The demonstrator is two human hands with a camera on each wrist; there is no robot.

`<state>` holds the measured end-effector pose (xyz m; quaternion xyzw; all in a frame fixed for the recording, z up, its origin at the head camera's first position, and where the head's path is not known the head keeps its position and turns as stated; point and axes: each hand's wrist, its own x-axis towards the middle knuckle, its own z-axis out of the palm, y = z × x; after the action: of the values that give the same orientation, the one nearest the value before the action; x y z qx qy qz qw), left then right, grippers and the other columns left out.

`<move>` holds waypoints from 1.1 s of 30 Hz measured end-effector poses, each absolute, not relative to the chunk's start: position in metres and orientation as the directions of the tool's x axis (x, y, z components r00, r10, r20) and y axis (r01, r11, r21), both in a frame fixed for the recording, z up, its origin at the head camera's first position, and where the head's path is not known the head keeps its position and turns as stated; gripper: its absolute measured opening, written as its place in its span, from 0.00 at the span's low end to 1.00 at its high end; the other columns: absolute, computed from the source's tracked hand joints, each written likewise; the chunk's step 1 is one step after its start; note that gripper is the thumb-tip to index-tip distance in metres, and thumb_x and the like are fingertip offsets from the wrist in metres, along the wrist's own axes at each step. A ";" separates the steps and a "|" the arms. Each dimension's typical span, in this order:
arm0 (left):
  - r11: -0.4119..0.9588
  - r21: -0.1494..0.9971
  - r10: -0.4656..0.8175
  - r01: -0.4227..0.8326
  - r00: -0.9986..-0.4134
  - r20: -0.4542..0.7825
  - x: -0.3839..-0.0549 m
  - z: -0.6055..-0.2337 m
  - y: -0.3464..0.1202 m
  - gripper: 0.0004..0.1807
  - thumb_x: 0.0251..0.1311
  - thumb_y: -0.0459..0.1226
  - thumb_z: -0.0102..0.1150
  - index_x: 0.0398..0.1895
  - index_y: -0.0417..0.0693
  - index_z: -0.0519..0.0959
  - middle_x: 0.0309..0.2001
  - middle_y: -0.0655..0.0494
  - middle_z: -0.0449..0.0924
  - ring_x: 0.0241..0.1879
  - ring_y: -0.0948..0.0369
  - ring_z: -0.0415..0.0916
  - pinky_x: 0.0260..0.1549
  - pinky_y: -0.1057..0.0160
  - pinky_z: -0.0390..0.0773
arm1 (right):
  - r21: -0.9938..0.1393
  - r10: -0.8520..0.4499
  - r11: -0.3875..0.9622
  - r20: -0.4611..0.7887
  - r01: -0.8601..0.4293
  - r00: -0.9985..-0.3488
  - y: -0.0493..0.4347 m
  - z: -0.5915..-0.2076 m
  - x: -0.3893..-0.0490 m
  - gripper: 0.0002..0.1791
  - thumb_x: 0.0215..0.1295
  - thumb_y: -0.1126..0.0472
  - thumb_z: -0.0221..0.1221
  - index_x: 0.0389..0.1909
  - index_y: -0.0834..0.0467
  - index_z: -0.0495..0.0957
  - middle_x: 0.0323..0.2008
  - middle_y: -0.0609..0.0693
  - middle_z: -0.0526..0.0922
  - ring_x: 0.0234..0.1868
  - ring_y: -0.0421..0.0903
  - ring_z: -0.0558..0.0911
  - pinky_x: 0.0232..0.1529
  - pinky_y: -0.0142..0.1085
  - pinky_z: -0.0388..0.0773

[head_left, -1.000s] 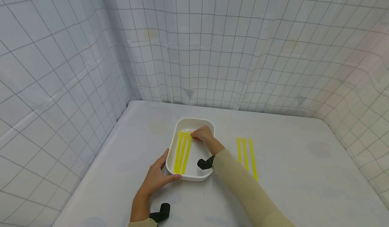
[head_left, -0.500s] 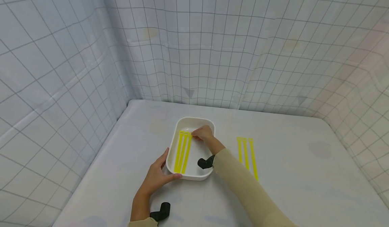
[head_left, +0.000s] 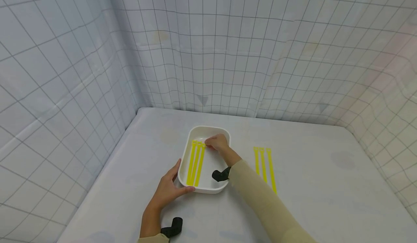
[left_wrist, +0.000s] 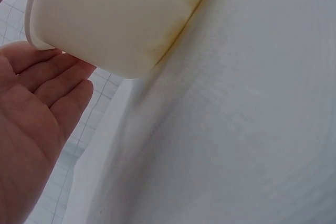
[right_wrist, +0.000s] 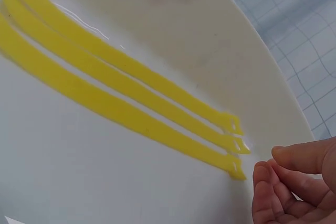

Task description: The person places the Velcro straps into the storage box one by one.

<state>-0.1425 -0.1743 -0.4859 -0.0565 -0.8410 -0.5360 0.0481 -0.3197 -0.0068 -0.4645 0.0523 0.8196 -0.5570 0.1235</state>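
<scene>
A white rectangular tray [head_left: 213, 190] with rounded corners stands on the table. Three yellow cable straps with slotted heads [right_wrist: 131, 80] lie side by side inside it, on its left half in the head view. My left hand [head_left: 167, 190] rests against the tray's near left corner, thumb on the near rim, fingers fairly straight along the left wall; the left wrist view shows the fingers [left_wrist: 58, 80] by the outer wall. Inside the tray's far part is my right hand [head_left: 219, 143], curled with thumb and fingertips together, just off the strap heads. Nothing shows in its fingers.
More yellow straps [head_left: 272, 172] lie on the white-covered table [head_left: 312, 185] right of the tray, partly behind the right sleeve [head_left: 260, 199]. White cloth with a grid pattern [head_left: 208, 55] hangs at the back and both sides.
My right fingertips have come slightly away from the head of the rightmost strap in the tray. The left hand and the tray look unmoved.
</scene>
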 end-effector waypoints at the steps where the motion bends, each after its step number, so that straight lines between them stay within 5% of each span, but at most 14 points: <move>1: 0.419 0.896 0.043 0.146 -0.989 0.141 -0.142 -0.486 -0.174 0.60 0.32 0.47 0.77 0.70 0.39 0.52 0.68 0.49 0.54 0.66 0.54 0.52 0.61 0.57 0.58 | -0.908 -0.064 0.360 -0.253 0.214 -0.965 -0.006 -0.464 -0.320 0.09 0.53 0.67 0.64 0.34 0.69 0.82 0.25 0.53 0.82 0.22 0.40 0.75 0.27 0.28 0.77; 8: 0.430 0.893 0.039 0.135 -0.991 0.132 -0.143 -0.486 -0.174 0.60 0.33 0.48 0.77 0.70 0.39 0.51 0.68 0.48 0.53 0.66 0.54 0.51 0.61 0.57 0.57 | -0.963 -0.158 0.204 -0.207 0.174 -0.965 0.002 -0.454 -0.316 0.12 0.58 0.65 0.61 0.40 0.69 0.80 0.33 0.55 0.83 0.31 0.42 0.79 0.40 0.32 0.79; 16: 0.427 0.893 0.045 0.142 -0.990 0.136 -0.143 -0.485 -0.173 0.60 0.33 0.47 0.77 0.69 0.37 0.51 0.69 0.46 0.52 0.67 0.53 0.50 0.61 0.55 0.57 | -0.985 -0.200 0.010 -0.173 0.175 -0.964 0.032 -0.427 -0.304 0.14 0.57 0.67 0.62 0.43 0.70 0.79 0.35 0.55 0.82 0.36 0.46 0.81 0.44 0.35 0.78; 22: 0.417 0.900 0.035 0.126 -0.992 0.123 -0.142 -0.486 -0.175 0.60 0.33 0.47 0.77 0.70 0.39 0.51 0.69 0.48 0.52 0.67 0.54 0.50 0.61 0.57 0.57 | -0.983 -0.184 0.022 -0.183 0.182 -0.966 0.055 -0.419 -0.294 0.15 0.58 0.66 0.62 0.45 0.69 0.78 0.40 0.58 0.82 0.43 0.51 0.80 0.46 0.34 0.77; 33: 0.435 0.892 0.036 0.122 -0.992 0.118 -0.145 -0.489 -0.173 0.61 0.33 0.48 0.77 0.70 0.39 0.51 0.69 0.48 0.52 0.67 0.53 0.50 0.61 0.56 0.57 | -0.990 -0.122 0.123 -0.085 0.070 -0.989 0.108 -0.427 -0.281 0.16 0.59 0.64 0.61 0.45 0.70 0.78 0.41 0.57 0.81 0.41 0.48 0.80 0.48 0.36 0.77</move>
<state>-0.1453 -0.1729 -0.4894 -0.0466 -0.8462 -0.5293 0.0407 -0.2814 0.1077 -0.4268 -0.0176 0.7459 -0.6618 0.0724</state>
